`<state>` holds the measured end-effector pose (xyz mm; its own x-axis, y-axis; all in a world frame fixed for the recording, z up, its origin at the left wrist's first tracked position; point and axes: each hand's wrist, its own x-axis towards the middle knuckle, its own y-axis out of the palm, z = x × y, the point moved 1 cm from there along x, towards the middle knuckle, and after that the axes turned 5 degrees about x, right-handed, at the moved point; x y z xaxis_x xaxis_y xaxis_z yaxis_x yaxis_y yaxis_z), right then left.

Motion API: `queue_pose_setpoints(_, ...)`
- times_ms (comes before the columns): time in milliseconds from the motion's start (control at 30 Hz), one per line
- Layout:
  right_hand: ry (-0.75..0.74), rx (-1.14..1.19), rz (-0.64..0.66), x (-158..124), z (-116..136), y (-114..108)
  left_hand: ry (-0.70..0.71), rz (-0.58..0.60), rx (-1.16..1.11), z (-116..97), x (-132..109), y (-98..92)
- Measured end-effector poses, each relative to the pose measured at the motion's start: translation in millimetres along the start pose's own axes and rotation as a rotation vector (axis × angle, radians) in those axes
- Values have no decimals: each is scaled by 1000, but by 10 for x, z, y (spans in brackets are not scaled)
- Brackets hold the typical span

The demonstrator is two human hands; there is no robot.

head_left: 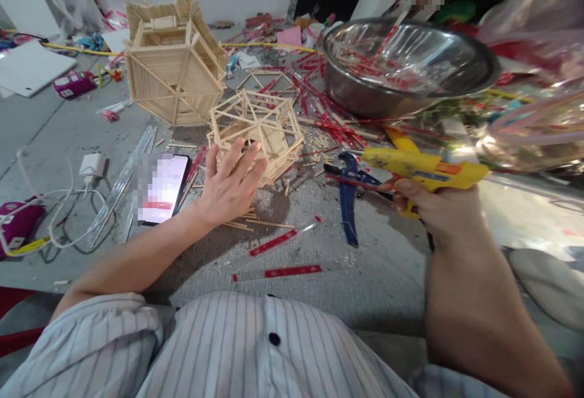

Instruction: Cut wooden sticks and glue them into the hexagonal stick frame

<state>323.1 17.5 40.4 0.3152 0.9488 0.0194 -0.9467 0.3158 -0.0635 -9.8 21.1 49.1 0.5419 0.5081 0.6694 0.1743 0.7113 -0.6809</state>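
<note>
My left hand (pixel 230 182) is stretched out with fingers spread, just in front of a small open frame of wooden sticks (pixel 255 127) on the floor; the fingertips reach its near edge. My right hand (pixel 433 206) grips a yellow glue gun (pixel 422 167), its nozzle pointing left toward the frame. A larger hexagonal stick structure (pixel 176 66) stands behind the small one.
A steel bowl (pixel 406 63) with red wrappers sits at the back right. Blue-handled cutters (pixel 349 200) lie beside the gun. A phone (pixel 164 188) lies left of my hand, with a white charger (pixel 92 167) and cables. Loose sticks and red strips litter the floor.
</note>
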Motion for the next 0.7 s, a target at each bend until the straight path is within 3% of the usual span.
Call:
queue_pose_setpoints(100,6,-25,-2,-8,12,9,66,-64,59,-51,-33,-49)
queue_pose_setpoints(233,-1,-27,-14,-15,22,2,88,-51,66,-90,-67,-47)
queue_pose_setpoints(500,-2,-12,3,-2,-11,-28,38,165,-116,-92,-164,42)
queue_pose_setpoints(600,-9,0,11,2,-26,-45,51,173,-129,3,-108,9)
queue_pose_setpoints(700,-14,-6,15,7,-30,-50,-96,100,-60,280,53,-82)
